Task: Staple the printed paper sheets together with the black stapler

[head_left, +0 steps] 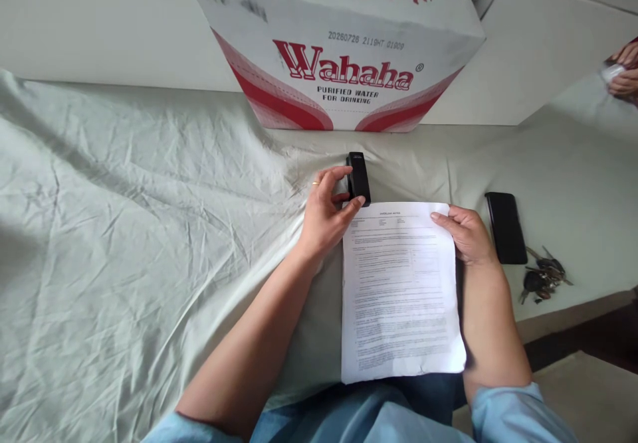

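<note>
My left hand (329,210) is closed around a small black stapler (359,178), thumb near its lower end and fingers along its left side. The lower end of the stapler meets the top left corner of a printed sheet of paper (399,290). By its top right corner my right hand (463,230) grips that paper, thumb on top and fingers beneath. Whether it is one sheet or several, I cannot tell. The paper's lower edge reaches over my lap.
A large Wahaha water carton (349,64) stands behind my hands against a white panel (114,24). To the right lie a black phone (506,228) and a bunch of keys (545,275). Wrinkled pale green cloth (124,230) covers the surface. Another person's hands (623,74) show at far right.
</note>
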A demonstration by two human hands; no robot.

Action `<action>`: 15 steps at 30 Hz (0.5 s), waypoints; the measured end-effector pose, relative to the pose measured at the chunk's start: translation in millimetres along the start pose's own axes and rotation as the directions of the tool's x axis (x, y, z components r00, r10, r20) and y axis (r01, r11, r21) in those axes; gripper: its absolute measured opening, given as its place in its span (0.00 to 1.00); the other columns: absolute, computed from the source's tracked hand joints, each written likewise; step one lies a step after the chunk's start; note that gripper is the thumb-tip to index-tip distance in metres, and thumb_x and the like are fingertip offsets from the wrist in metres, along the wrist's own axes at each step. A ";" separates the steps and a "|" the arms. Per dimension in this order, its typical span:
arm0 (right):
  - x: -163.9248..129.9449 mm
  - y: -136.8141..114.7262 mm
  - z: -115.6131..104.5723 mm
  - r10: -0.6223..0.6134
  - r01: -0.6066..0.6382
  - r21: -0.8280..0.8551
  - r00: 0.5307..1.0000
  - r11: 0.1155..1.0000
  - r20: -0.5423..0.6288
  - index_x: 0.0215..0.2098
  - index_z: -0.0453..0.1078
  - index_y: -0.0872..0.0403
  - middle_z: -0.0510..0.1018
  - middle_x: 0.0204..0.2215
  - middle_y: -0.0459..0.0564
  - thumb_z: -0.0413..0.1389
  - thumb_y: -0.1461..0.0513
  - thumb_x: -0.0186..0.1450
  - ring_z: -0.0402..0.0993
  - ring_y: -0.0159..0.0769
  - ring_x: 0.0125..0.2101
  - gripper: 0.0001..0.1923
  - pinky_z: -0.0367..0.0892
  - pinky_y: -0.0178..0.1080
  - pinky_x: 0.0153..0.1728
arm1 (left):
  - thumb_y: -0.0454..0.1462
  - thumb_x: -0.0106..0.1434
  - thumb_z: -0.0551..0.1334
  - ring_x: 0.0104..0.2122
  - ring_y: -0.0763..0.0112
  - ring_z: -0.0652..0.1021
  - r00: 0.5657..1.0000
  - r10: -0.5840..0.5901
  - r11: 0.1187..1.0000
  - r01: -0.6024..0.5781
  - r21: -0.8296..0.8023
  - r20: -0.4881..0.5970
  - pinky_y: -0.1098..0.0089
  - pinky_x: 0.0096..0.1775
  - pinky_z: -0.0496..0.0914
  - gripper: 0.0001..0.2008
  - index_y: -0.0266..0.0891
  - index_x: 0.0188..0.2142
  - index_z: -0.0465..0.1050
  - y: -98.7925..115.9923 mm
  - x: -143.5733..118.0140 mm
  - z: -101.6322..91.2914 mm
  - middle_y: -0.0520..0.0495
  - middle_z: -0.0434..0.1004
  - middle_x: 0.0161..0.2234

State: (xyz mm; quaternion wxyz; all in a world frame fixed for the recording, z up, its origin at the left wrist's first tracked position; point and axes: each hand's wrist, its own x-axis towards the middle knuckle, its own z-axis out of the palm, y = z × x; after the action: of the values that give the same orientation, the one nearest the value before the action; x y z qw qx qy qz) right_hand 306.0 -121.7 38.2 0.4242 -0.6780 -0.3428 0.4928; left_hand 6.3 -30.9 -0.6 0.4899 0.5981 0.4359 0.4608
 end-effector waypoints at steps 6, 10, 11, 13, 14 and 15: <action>2.1 1.0 1.4 -0.060 0.059 -0.018 0.997 0.998 -0.043 0.33 0.86 0.49 0.86 0.25 0.47 0.82 0.40 0.54 0.79 0.40 0.23 0.26 0.73 0.40 0.24 | 0.48 0.78 0.68 0.68 0.52 0.79 0.996 0.094 0.993 -0.094 0.075 0.000 0.54 0.61 0.83 0.21 0.49 0.66 0.79 3.7 -1.7 -1.5 0.38 0.74 0.71; 0.5 -0.9 0.6 -0.009 0.009 -0.045 1.000 0.999 -0.002 0.31 0.86 0.50 0.86 0.25 0.47 0.83 0.40 0.51 0.80 0.39 0.24 0.27 0.73 0.39 0.26 | 0.42 0.75 0.69 0.72 0.47 0.76 0.988 0.149 0.975 -0.154 0.158 0.045 0.46 0.70 0.76 0.22 0.49 0.67 0.79 8.5 -2.1 -6.3 0.37 0.74 0.73; 0.0 -1.5 0.3 -0.001 0.001 -0.050 1.000 0.999 0.009 0.32 0.86 0.50 0.86 0.25 0.47 0.83 0.40 0.51 0.80 0.40 0.24 0.27 0.74 0.39 0.26 | 0.40 0.72 0.69 0.72 0.47 0.75 0.987 0.147 0.975 -0.155 0.161 0.061 0.46 0.70 0.76 0.25 0.48 0.68 0.78 7.8 -2.1 -7.2 0.37 0.73 0.73; -0.5 -2.3 -0.3 0.003 -0.002 -0.051 1.000 0.999 0.020 0.32 0.87 0.50 0.86 0.25 0.47 0.83 0.41 0.52 0.81 0.40 0.25 0.26 0.75 0.39 0.27 | 0.34 0.65 0.69 0.73 0.46 0.74 0.983 0.151 0.973 -0.166 0.160 0.101 0.47 0.71 0.76 0.34 0.48 0.71 0.74 4.2 -2.3 -7.5 0.37 0.71 0.74; -0.4 -2.5 -0.4 0.003 -0.002 -0.046 1.000 0.999 0.023 0.32 0.87 0.50 0.86 0.25 0.47 0.83 0.41 0.52 0.81 0.40 0.25 0.26 0.75 0.40 0.27 | 0.32 0.62 0.69 0.74 0.46 0.74 0.980 0.158 0.970 -0.176 0.166 0.118 0.48 0.72 0.75 0.39 0.48 0.73 0.72 1.8 -2.5 -6.8 0.37 0.70 0.74; -0.3 -2.5 -0.6 0.002 -0.001 -0.043 1.000 0.999 0.023 0.32 0.86 0.50 0.86 0.25 0.47 0.82 0.41 0.53 0.81 0.41 0.25 0.26 0.75 0.40 0.26 | 0.31 0.60 0.68 0.74 0.46 0.73 0.978 0.165 0.965 -0.186 0.185 0.126 0.47 0.73 0.74 0.42 0.48 0.74 0.70 -0.9 -2.9 -5.4 0.38 0.68 0.75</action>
State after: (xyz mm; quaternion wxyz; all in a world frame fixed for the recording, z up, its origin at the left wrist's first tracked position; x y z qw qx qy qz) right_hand 306.4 -121.1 40.7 0.4052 -0.6814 -0.3575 0.4936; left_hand 0.5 -32.6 -1.3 0.4091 0.7039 0.3968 0.4239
